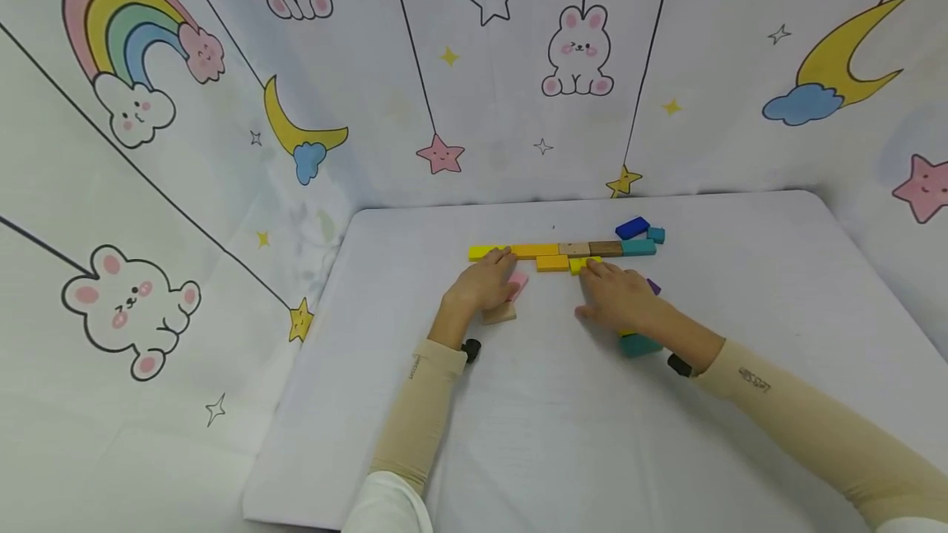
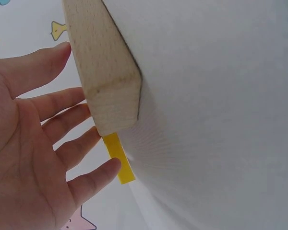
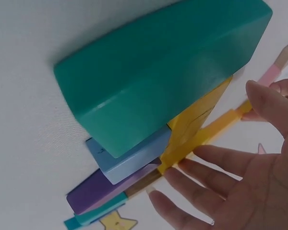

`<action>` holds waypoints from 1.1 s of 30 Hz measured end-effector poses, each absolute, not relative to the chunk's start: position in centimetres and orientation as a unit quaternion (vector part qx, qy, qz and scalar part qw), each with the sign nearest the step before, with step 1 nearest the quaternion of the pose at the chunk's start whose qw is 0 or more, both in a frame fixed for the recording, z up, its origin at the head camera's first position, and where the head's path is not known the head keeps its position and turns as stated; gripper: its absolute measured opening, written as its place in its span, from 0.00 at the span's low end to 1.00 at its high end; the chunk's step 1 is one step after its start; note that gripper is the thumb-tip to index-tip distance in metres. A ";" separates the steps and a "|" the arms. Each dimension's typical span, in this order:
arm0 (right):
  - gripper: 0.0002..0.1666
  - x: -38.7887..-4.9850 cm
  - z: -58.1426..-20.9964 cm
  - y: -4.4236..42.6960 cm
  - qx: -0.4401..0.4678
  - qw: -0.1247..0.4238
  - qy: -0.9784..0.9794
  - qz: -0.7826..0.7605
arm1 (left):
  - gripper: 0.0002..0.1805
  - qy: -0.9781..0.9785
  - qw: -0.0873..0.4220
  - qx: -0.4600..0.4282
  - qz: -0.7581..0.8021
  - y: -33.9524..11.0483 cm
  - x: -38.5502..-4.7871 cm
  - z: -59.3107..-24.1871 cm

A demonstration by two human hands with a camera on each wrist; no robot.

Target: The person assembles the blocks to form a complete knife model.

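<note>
A long row of blocks lies across the table: yellow (image 1: 481, 253), orange (image 1: 535, 251), pale wood (image 1: 573, 249), brown (image 1: 606, 248) and teal (image 1: 638, 247). My left hand (image 1: 485, 280) (image 2: 36, 129), fingers extended, touches the row near the yellow-orange joint. Below the row, an orange block (image 1: 551, 264) sits beside a yellow one (image 1: 585, 265), where my right hand's (image 1: 618, 296) (image 3: 249, 177) extended fingertips rest. A pink block (image 1: 521, 282) and a wooden block (image 1: 499, 314) (image 2: 103, 52) are by my left hand. The right palm hides part of the pieces under it.
Near my right hand are a large teal block (image 1: 640, 345) (image 3: 168, 72), a purple block (image 1: 654, 287) (image 3: 108, 191) and a light blue block (image 3: 134, 155). Behind the row's right end lie a dark blue block (image 1: 632, 228) and a small teal-blue one (image 1: 656, 234). A patterned cloth stands behind the table.
</note>
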State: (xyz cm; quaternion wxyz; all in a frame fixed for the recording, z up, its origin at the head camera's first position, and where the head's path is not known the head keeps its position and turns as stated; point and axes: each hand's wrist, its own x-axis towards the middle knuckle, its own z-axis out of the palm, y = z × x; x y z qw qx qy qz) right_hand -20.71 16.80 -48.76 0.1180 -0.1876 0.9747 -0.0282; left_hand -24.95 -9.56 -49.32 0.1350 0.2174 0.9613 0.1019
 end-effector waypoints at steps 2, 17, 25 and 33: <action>0.50 -20.8 -48.8 16.7 -0.183 0.123 0.975 -0.030 | 0.35 0.962 0.136 0.217 0.100 -9.5 -25.0 -49.3; 0.49 -21.2 -48.7 16.4 -0.169 0.126 0.977 -0.032 | 0.35 0.963 0.133 0.210 0.101 -9.4 -25.2 -49.6; 0.48 -21.3 -48.6 16.3 -0.169 0.120 0.978 -0.033 | 0.35 0.963 0.134 0.211 0.103 -9.3 -25.2 -49.6; 0.48 -21.2 -48.3 15.8 -0.164 0.113 0.979 -0.033 | 0.35 0.963 0.134 0.210 0.103 -9.4 -25.1 -49.5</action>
